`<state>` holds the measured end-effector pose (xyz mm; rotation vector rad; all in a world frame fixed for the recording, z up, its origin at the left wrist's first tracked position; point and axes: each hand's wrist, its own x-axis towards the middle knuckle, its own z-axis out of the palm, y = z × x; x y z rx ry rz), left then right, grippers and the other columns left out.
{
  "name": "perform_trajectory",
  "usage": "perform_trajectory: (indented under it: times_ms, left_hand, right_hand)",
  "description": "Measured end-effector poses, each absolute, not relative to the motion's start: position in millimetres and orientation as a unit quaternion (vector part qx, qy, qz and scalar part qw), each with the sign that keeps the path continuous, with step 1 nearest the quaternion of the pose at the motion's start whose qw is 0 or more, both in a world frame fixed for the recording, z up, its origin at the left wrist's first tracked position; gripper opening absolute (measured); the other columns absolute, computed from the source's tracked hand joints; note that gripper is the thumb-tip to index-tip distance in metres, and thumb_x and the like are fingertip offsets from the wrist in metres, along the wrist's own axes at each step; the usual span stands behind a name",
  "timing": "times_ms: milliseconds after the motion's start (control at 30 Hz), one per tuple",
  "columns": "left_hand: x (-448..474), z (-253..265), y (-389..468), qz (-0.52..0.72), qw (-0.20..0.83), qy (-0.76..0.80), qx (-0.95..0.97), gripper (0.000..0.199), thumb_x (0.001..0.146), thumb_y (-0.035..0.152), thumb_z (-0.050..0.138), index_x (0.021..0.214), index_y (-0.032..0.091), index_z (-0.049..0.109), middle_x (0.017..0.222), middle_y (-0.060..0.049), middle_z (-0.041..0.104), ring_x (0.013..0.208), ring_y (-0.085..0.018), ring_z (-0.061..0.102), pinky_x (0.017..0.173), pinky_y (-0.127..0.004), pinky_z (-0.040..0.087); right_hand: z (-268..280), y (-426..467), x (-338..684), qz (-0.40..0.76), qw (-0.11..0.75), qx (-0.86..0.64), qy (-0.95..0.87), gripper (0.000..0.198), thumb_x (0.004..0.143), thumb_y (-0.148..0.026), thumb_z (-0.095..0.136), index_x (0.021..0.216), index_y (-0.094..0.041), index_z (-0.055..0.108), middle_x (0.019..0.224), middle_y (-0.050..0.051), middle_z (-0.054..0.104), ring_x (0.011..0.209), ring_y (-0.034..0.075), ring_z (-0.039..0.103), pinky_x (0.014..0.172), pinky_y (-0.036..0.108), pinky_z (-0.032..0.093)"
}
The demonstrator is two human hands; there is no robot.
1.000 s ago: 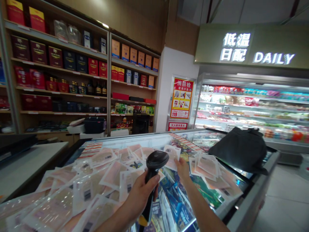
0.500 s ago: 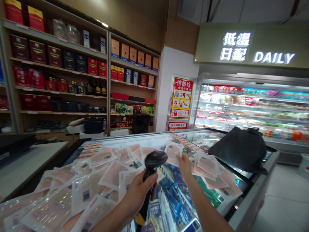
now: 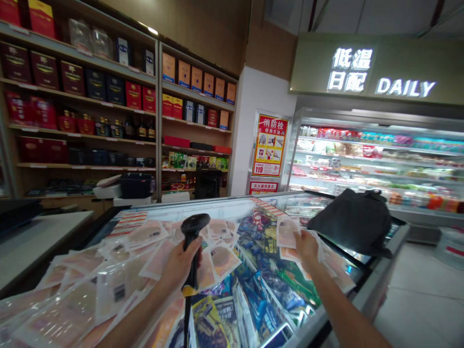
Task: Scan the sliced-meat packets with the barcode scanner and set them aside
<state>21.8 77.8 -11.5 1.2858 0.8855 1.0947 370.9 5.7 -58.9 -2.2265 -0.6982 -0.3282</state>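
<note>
My left hand (image 3: pixel 181 263) is wrapped round the grip of a black barcode scanner (image 3: pixel 195 223), held upright above the chest freezer, its cord hanging down. My right hand (image 3: pixel 307 249) pinches the edge of a flat clear packet (image 3: pixel 287 233) with pinkish contents and a printed label. That packet is over a small pile of similar packets (image 3: pixel 337 270) on the freezer's right part, and the hand hides some of them. A large spread of the same packets (image 3: pixel 76 285) covers the left part of the freezer top, beside and behind the scanner.
Colourful bags of frozen goods (image 3: pixel 253 304) lie in the freezer between the piles. A black cloth bag (image 3: pixel 350 222) rests on its right side. A white counter (image 3: pixel 47 241) stands at left. Behind are shelves of boxed bottles (image 3: pixel 96 92) and a lit chilled display (image 3: pixel 377 164).
My right hand has carried its packet rightward to the right pile. My left hand and the scanner have shifted left, uncovering more frozen bags. The view has turned slightly right.
</note>
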Motion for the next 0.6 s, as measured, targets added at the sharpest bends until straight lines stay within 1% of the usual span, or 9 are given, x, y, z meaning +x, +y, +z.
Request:
perform_trajectory:
  times_ms: [100,200,333,433,500,600]
  left_hand:
    - [13.0,-11.4,87.4,0.481,0.577,0.400,0.525,0.031,0.057,0.047,0.057,0.056,0.016,0.049,0.040,0.005,0.050,0.033,-0.009,0.045,0.034,-0.020,0.033]
    - [5.9,-12.4,90.5,0.486,0.580,0.402,0.516,0.031,0.057,0.046,0.058,0.057,0.016,0.049,0.040,0.005,0.051,0.034,-0.010,0.046,0.037,-0.020,0.035]
    - [2.2,-12.9,88.4,0.487,0.578,0.405,0.515,0.032,0.056,0.046,0.058,0.056,0.016,0.049,0.039,0.005,0.050,0.035,-0.009,0.046,0.038,-0.019,0.035]
    - [3.6,-14.1,88.3,0.489,0.579,0.407,0.509,0.032,0.055,0.047,0.058,0.055,0.016,0.049,0.038,0.005,0.050,0.034,-0.008,0.045,0.036,-0.019,0.034]
    - [5.1,-15.9,89.3,0.488,0.579,0.412,0.507,0.032,0.055,0.046,0.058,0.055,0.016,0.048,0.037,0.005,0.049,0.033,-0.008,0.045,0.035,-0.019,0.033]
    - [6.5,-19.0,90.7,0.478,0.585,0.418,0.504,0.032,0.056,0.046,0.058,0.054,0.016,0.048,0.037,0.005,0.049,0.033,-0.008,0.045,0.035,-0.019,0.034]
  right_hand:
    - [-58.7,-5.8,379.4,-0.132,0.352,-0.893,-0.247,0.033,0.074,-0.031,0.036,0.088,-0.013,0.059,0.080,0.012,0.063,0.073,0.020,0.056,0.058,0.026,0.035]
    - [-57.4,-13.2,381.7,-0.112,0.328,-0.914,-0.212,0.034,0.073,-0.035,0.036,0.087,-0.015,0.059,0.081,0.012,0.063,0.075,0.023,0.056,0.059,0.029,0.036]
    - [-54.4,-17.1,381.2,-0.081,0.315,-0.928,-0.182,0.035,0.072,-0.040,0.036,0.088,-0.017,0.058,0.085,0.011,0.062,0.080,0.026,0.056,0.065,0.036,0.037]
    - [-53.9,-17.5,383.0,-0.071,0.308,-0.932,-0.177,0.035,0.072,-0.040,0.037,0.087,-0.018,0.057,0.085,0.011,0.061,0.081,0.027,0.055,0.069,0.040,0.036]
    - [-54.3,-17.5,384.4,-0.076,0.310,-0.933,-0.169,0.035,0.070,-0.040,0.039,0.091,-0.018,0.056,0.085,0.011,0.061,0.084,0.027,0.054,0.071,0.042,0.035]
    - [-54.7,-15.3,382.0,-0.125,0.309,-0.930,-0.154,0.036,0.069,-0.034,0.042,0.101,-0.021,0.052,0.097,0.011,0.057,0.093,0.029,0.048,0.074,0.046,0.033]
